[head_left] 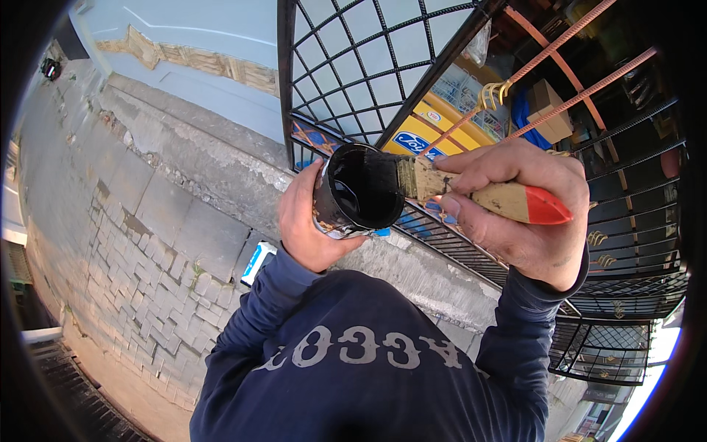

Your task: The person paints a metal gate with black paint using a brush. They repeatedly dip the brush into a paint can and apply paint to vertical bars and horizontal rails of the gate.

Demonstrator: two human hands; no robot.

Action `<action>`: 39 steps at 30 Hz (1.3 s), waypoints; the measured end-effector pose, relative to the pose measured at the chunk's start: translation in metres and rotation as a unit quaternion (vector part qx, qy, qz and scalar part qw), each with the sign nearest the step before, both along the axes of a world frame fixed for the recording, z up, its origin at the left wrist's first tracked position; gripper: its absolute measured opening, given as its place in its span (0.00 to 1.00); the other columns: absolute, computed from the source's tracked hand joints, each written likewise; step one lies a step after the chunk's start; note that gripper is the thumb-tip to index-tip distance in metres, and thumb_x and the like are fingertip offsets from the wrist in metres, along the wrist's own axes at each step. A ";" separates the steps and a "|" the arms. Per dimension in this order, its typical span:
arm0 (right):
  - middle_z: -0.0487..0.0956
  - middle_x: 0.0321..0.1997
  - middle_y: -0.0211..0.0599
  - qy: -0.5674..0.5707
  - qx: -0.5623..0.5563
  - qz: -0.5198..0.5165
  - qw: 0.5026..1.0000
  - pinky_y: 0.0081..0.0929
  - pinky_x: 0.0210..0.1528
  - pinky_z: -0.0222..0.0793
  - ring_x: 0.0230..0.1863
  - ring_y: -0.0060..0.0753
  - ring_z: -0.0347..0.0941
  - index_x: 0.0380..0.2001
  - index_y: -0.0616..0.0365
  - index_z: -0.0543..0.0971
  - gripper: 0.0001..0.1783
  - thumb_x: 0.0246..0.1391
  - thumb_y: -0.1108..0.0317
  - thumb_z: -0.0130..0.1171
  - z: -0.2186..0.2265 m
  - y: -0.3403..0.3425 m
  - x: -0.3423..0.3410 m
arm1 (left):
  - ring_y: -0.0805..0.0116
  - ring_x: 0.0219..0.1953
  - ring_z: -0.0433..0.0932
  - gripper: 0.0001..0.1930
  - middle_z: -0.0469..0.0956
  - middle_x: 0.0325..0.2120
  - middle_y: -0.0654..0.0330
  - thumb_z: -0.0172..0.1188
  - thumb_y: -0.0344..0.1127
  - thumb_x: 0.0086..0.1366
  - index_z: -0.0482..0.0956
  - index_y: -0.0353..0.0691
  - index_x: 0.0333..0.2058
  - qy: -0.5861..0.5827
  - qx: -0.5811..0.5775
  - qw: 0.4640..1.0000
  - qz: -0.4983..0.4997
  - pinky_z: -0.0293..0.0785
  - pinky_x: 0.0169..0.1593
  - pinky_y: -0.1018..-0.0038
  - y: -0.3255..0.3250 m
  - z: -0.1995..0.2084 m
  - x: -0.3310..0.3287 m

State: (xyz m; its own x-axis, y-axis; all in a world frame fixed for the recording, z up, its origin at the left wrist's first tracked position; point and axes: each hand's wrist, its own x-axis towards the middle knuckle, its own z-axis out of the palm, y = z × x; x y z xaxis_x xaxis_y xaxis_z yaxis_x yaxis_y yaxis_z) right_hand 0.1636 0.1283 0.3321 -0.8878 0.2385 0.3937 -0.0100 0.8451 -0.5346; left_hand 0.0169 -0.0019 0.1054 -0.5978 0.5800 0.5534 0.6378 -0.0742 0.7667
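My left hand [309,221] is wrapped round the side of a paint can [324,205] whose inside is coated in black paint [353,180]. The can is tilted so that its mouth faces me. In my right hand [526,210] is a paintbrush [508,202] with a worn wooden handle, red at its end, gripped between thumb and fingers. Its dark bristles [381,173] lie over the can's right rim, at the opening. Whether they touch the paint I cannot tell.
A metal gate [361,62] with black crossed bars stands ahead, and more bars [567,66], some still rust-coloured, stretch along the right. Behind them are a yellow box [453,121] and a cardboard box [551,110]. Paving [158,272] and a concrete kerb [221,177] lie at left.
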 end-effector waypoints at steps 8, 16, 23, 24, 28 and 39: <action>0.86 0.39 0.57 0.076 0.067 0.034 0.994 0.33 0.49 0.81 0.45 0.45 0.86 0.31 0.63 0.79 0.17 0.40 0.78 0.78 0.019 0.006 0.020 | 0.46 0.57 0.77 0.62 0.75 0.56 0.44 0.87 0.37 0.29 0.62 0.31 0.66 -0.101 0.028 0.994 -0.041 0.73 0.61 0.58 0.005 0.000 0.003; 0.84 0.43 0.64 0.118 0.025 -0.008 0.993 0.36 0.52 0.79 0.47 0.48 0.85 0.34 0.62 0.76 0.17 0.43 0.79 0.75 0.027 0.000 0.035 | 0.47 0.60 0.76 0.63 0.73 0.58 0.44 0.87 0.36 0.29 0.61 0.33 0.67 -0.114 0.034 0.991 -0.056 0.72 0.63 0.59 0.004 0.002 0.005; 0.86 0.38 0.55 0.074 0.006 -0.001 0.997 0.32 0.47 0.80 0.42 0.42 0.86 0.30 0.63 0.79 0.15 0.40 0.78 0.76 0.019 -0.003 0.031 | 0.46 0.60 0.75 0.62 0.73 0.58 0.45 0.86 0.36 0.29 0.62 0.33 0.66 -0.092 0.050 0.993 -0.051 0.70 0.63 0.58 0.005 0.004 0.009; 0.86 0.35 0.49 0.049 0.007 0.002 0.999 0.29 0.45 0.80 0.40 0.38 0.86 0.28 0.65 0.80 0.13 0.40 0.78 0.76 0.011 -0.002 0.026 | 0.46 0.60 0.74 0.61 0.74 0.58 0.45 0.86 0.36 0.29 0.63 0.33 0.66 -0.087 0.055 0.993 -0.054 0.70 0.63 0.58 0.005 0.004 0.010; 0.85 0.30 0.36 -0.055 0.013 0.014 0.998 0.21 0.37 0.77 0.32 0.27 0.84 0.28 0.64 0.82 0.10 0.45 0.75 0.75 -0.011 0.008 0.006 | 0.52 0.60 0.75 0.63 0.73 0.58 0.46 0.86 0.32 0.29 0.59 0.32 0.67 -0.013 0.017 0.999 -0.028 0.72 0.63 0.62 0.000 0.008 0.011; 0.82 0.28 0.33 -0.128 -0.005 0.012 0.992 0.21 0.32 0.73 0.27 0.20 0.78 0.28 0.63 0.80 0.10 0.46 0.74 0.74 -0.007 0.020 -0.004 | 0.45 0.57 0.75 0.55 0.75 0.56 0.48 0.83 0.39 0.33 0.67 0.35 0.64 0.030 0.021 0.999 -0.021 0.67 0.61 0.55 0.002 0.006 0.011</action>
State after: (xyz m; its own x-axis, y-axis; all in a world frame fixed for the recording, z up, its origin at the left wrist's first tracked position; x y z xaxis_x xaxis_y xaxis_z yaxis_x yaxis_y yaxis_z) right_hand 0.1598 0.1484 0.3250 -0.9636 0.2197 0.1525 0.1078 0.8408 -0.5305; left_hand 0.0278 0.0005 0.1118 -0.5381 0.5800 0.6116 0.6783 -0.1328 0.7227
